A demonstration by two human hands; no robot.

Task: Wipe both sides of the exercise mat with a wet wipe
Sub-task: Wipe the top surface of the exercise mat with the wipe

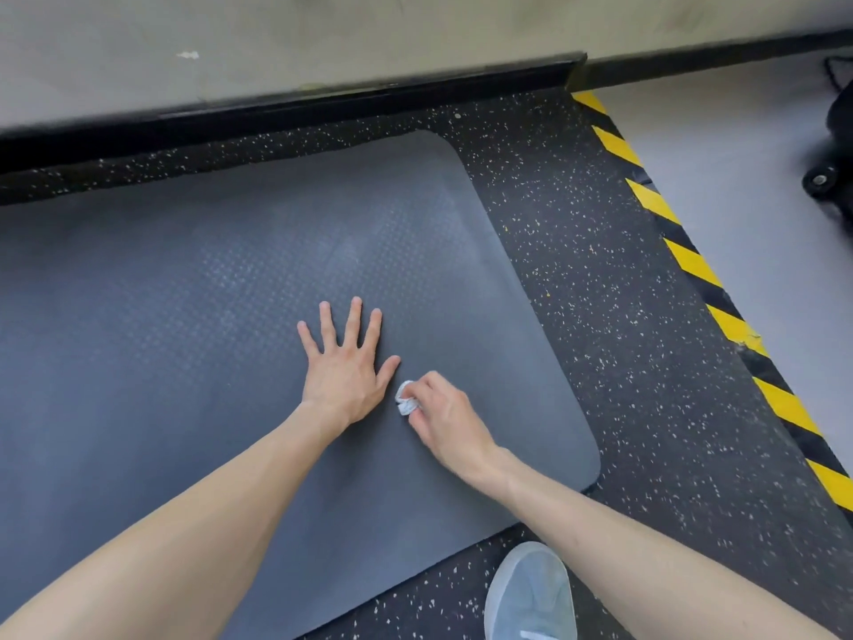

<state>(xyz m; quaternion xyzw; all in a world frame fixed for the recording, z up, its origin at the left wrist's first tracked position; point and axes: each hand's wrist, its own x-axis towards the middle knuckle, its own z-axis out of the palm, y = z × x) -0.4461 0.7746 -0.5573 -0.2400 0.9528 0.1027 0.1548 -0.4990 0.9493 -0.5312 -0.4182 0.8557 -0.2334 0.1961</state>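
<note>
Exercise mat [184,293]: dark grey, textured, lying flat on black speckled rubber floor [577,270]. Rounded right-hand corners in view, left part cut off by the frame edge. Far edge near, and roughly parallel to, a black skirting board [323,103] at the foot of a pale wall [323,34].

Left hand [344,371]: pressed palm-down on the mat, right of centre, fingers straight and spread wide, holding nothing.

Right hand [445,420]: just right of the left hand, over the mat, fingers curled round a crumpled white wet wipe [406,399]. Wipe bunched small, down against the mat surface, just beside the left thumb; contact with the thumb not determinable.

Near right, off the mat: one light blue shoe [531,593] on the speckled floor, close to the mat's near edge.

Right of the speckled floor: yellow-and-black hazard stripe [692,261] running diagonally from near to far, with smooth pale grey flooring [738,177] beyond it.

Far right edge: dark wheeled object [826,177], mostly cut off, not identifiable.
</note>
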